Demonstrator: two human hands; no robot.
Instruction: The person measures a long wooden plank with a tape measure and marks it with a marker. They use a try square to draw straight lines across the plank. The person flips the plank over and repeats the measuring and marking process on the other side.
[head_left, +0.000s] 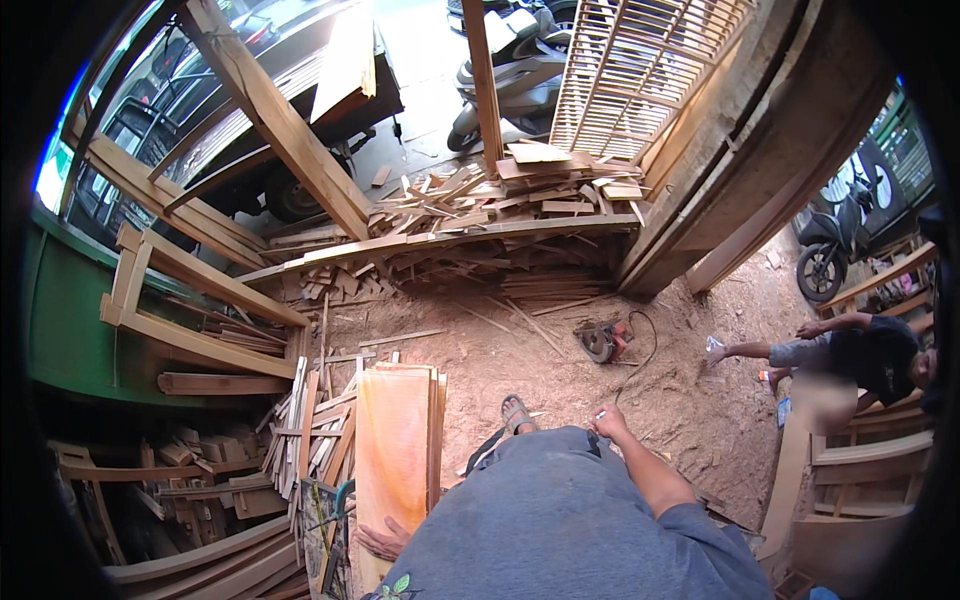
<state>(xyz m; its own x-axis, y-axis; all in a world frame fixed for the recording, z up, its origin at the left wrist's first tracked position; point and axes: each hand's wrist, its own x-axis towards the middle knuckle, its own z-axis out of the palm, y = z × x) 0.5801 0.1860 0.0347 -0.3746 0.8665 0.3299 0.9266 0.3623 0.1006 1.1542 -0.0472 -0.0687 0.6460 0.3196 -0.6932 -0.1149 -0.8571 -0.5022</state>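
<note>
Several wide planks (pixel 395 440) are stacked at my lower left, the top one pale orange-brown. My left hand (pixel 385 540) lies on the near part of the stack, fingers stretched out and slightly apart, gripping nothing. In front of my right side, my right hand (pixel 608 423) is closed with the fingers curled. A small pale tip shows at its fingers, too small to name. Farther ahead, a red circular saw (pixel 604 343) rests on the sawdust-covered floor, its dark cord looping toward my right hand. My sandalled foot (pixel 516 412) shows beyond my grey shirt.
A heap of wood offcuts (pixel 520 195) lies across the front behind a long board. Thin strips (pixel 300 430) lean left of the planks. Wooden frames (pixel 200 340) stand at left, a slatted panel (pixel 640 75) ahead. Another person (pixel 870 360) sits at right. A motorbike (pixel 515 80) stands outside.
</note>
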